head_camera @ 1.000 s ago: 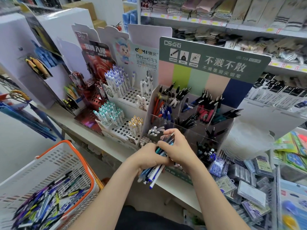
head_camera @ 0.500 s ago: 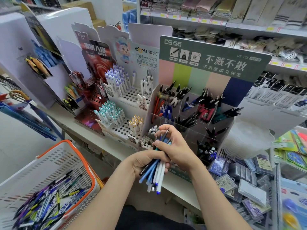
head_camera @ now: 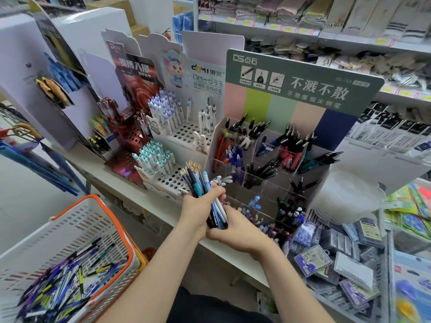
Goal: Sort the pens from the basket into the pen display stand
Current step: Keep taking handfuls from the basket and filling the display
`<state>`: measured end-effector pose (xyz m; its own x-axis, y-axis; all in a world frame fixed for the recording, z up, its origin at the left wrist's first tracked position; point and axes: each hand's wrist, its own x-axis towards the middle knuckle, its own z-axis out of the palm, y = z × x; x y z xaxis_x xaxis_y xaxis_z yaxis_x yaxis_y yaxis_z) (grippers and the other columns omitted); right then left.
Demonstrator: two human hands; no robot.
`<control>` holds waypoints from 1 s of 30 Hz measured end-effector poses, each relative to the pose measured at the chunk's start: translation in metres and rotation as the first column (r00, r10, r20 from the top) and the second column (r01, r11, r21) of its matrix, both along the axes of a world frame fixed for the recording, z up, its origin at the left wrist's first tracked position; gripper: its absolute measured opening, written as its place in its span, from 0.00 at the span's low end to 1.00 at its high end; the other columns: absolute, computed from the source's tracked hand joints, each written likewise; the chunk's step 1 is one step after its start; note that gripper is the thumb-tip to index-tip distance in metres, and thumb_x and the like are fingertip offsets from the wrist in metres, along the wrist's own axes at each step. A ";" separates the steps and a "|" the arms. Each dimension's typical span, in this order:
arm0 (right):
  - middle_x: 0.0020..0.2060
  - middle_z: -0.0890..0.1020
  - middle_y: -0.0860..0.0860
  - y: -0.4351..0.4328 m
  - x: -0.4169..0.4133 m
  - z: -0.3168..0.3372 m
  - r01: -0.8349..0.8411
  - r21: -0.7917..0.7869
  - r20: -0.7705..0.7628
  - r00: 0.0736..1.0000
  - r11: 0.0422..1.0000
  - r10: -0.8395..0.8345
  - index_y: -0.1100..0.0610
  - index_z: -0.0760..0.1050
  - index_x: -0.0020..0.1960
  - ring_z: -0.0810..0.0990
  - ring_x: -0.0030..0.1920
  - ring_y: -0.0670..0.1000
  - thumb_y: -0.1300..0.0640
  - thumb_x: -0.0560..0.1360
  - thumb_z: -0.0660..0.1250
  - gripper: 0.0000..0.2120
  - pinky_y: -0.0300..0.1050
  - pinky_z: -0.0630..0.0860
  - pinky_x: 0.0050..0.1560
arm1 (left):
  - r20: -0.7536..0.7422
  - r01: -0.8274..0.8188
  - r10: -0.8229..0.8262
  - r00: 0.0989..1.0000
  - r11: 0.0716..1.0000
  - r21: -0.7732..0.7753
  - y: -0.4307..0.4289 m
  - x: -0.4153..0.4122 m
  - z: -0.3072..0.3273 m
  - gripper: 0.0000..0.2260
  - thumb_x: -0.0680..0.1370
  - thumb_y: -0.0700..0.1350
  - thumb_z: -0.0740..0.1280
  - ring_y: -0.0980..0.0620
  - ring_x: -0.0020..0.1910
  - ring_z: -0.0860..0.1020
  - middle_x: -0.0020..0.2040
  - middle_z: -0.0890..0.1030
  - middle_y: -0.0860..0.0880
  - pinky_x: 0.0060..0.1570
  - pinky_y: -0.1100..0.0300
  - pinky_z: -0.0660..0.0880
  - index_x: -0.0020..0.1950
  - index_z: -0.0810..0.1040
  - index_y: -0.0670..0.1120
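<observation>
Low at left, off the near edge of the bench: a basket, loose pens heaped inside. On the bench, left to right: tall card stands, a perforated stand with upright pens, then the pen display stand, pens in its tiered compartments. Before that stand's lower left compartments, over the bench's near edge: a bundle of pens, upright, held from the left by the left hand, with the right hand around its lower end. Right of the display stand, on the bench: small boxes in a pile. Behind everything: shelves of folded goods.
</observation>
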<state>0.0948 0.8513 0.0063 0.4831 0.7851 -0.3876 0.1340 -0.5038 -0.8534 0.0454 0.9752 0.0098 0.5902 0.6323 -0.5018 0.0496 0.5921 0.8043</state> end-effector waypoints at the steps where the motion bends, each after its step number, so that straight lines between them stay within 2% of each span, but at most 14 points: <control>1: 0.45 0.83 0.50 0.002 -0.001 0.000 0.013 -0.031 0.042 0.999 0.999 -0.012 0.54 0.74 0.56 0.84 0.41 0.48 0.49 0.67 0.74 0.20 0.52 0.84 0.46 | -0.004 -0.023 0.023 1.000 1.000 0.002 -0.001 0.001 -0.001 0.10 0.74 0.35 0.79 0.48 0.42 0.87 0.45 0.87 0.40 0.38 0.56 0.82 0.53 0.84 0.40; 3: 0.45 0.85 0.54 0.005 0.000 0.004 0.011 -0.026 0.050 0.999 1.000 -0.010 0.55 0.74 0.55 0.87 0.39 0.50 0.50 0.68 0.73 0.19 0.54 0.86 0.45 | -0.028 -0.055 0.056 0.998 0.998 0.031 -0.002 0.003 -0.002 0.13 0.73 0.37 0.81 0.49 0.42 0.88 0.49 0.87 0.40 0.37 0.57 0.82 0.56 0.84 0.39; 5: 0.43 0.86 0.57 0.006 0.003 0.009 0.018 0.023 0.039 0.999 1.000 -0.019 0.56 0.76 0.54 0.85 0.34 0.50 0.56 0.73 0.70 0.11 0.49 0.84 0.39 | -0.066 -0.023 0.027 0.997 0.998 0.066 -0.002 0.003 -0.002 0.18 0.72 0.40 0.82 0.48 0.44 0.89 0.49 0.88 0.40 0.39 0.55 0.83 0.59 0.82 0.39; 8: 0.37 0.83 0.53 0.007 0.004 0.017 0.081 0.069 -0.049 0.996 0.994 -0.078 0.56 0.78 0.53 0.76 0.30 0.46 0.57 0.78 0.66 0.06 0.43 0.74 0.32 | -0.102 0.102 -0.092 0.991 0.990 0.099 -0.002 0.001 -0.001 0.19 0.72 0.42 0.82 0.41 0.47 0.88 0.49 0.88 0.40 0.42 0.48 0.82 0.59 0.82 0.41; 10: 0.36 0.80 0.53 0.005 0.004 0.018 0.083 0.043 -0.152 0.985 0.996 -0.076 0.56 0.76 0.49 0.71 0.29 0.48 0.54 0.79 0.64 0.06 0.42 0.66 0.29 | -0.100 0.155 -0.145 0.984 0.982 0.104 -0.001 0.000 0.002 0.21 0.70 0.43 0.84 0.38 0.50 0.88 0.50 0.88 0.39 0.46 0.43 0.84 0.59 0.83 0.41; 13: 0.36 0.75 0.55 0.003 0.007 0.019 0.089 0.038 -0.333 0.940 0.995 -0.072 0.54 0.71 0.49 0.63 0.28 0.50 0.55 0.78 0.61 0.03 0.42 0.57 0.29 | -0.058 0.221 -0.215 0.975 0.968 0.115 -0.001 -0.002 0.007 0.23 0.67 0.45 0.84 0.36 0.53 0.87 0.51 0.88 0.37 0.56 0.35 0.83 0.58 0.84 0.41; 16: 0.35 0.73 0.55 0.000 0.009 0.017 0.121 0.062 -0.495 0.866 0.991 -0.075 0.54 0.67 0.50 0.59 0.28 0.50 0.57 0.78 0.59 0.01 0.42 0.53 0.31 | 0.041 0.231 -0.234 0.971 0.970 0.080 -0.002 -0.004 0.011 0.16 0.74 0.39 0.80 0.39 0.55 0.87 0.52 0.88 0.38 0.58 0.42 0.83 0.60 0.83 0.40; 20: 0.36 0.75 0.58 -0.004 0.009 0.013 0.121 0.120 -0.618 0.786 0.985 -0.021 0.56 0.67 0.52 0.58 0.28 0.50 0.57 0.79 0.59 0.04 0.42 0.54 0.30 | 0.088 0.256 -0.260 0.962 0.965 0.057 -0.001 -0.006 0.014 0.14 0.78 0.38 0.77 0.42 0.55 0.87 0.53 0.87 0.38 0.51 0.49 0.84 0.63 0.83 0.40; 24: 0.43 0.79 0.59 -0.004 0.007 0.011 0.154 0.088 -0.523 0.848 0.984 -0.086 0.57 0.67 0.58 0.71 0.28 0.52 0.55 0.80 0.66 0.12 0.44 0.66 0.30 | 0.020 0.182 -0.185 0.983 0.978 0.107 0.000 -0.001 0.013 0.12 0.79 0.39 0.75 0.45 0.49 0.88 0.48 0.86 0.39 0.44 0.51 0.84 0.61 0.82 0.37; 26: 0.47 0.84 0.59 -0.004 0.008 0.010 0.203 0.081 -0.380 0.911 0.976 -0.158 0.58 0.67 0.59 0.80 0.31 0.55 0.55 0.77 0.74 0.19 0.47 0.73 0.32 | 0.002 0.114 -0.115 0.993 0.992 0.057 0.001 0.001 0.010 0.13 0.80 0.39 0.75 0.43 0.49 0.88 0.48 0.87 0.39 0.43 0.46 0.85 0.62 0.80 0.37; 28: 0.48 0.86 0.60 -0.006 0.010 0.013 0.260 0.108 -0.212 0.949 0.960 -0.234 0.58 0.67 0.58 0.85 0.34 0.56 0.54 0.74 0.79 0.24 0.48 0.78 0.33 | -0.002 0.063 -0.063 0.998 0.998 0.012 0.004 0.002 0.010 0.13 0.79 0.38 0.75 0.40 0.52 0.88 0.50 0.88 0.38 0.45 0.39 0.85 0.61 0.80 0.36; 30: 0.47 0.86 0.57 -0.008 0.010 0.017 0.279 0.176 -0.124 0.958 0.944 -0.260 0.56 0.67 0.58 0.86 0.34 0.57 0.56 0.76 0.78 0.22 0.49 0.80 0.34 | 0.002 0.025 -0.025 1.000 0.999 -0.030 0.006 0.003 0.011 0.12 0.78 0.37 0.76 0.39 0.51 0.88 0.51 0.88 0.37 0.49 0.36 0.84 0.60 0.81 0.34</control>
<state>0.1046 0.8431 0.0235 0.6537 0.6945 -0.3006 -0.0728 -0.3376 -0.9385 0.0480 0.9812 0.0210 0.6066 0.6021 -0.5191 0.0630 0.6145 0.7864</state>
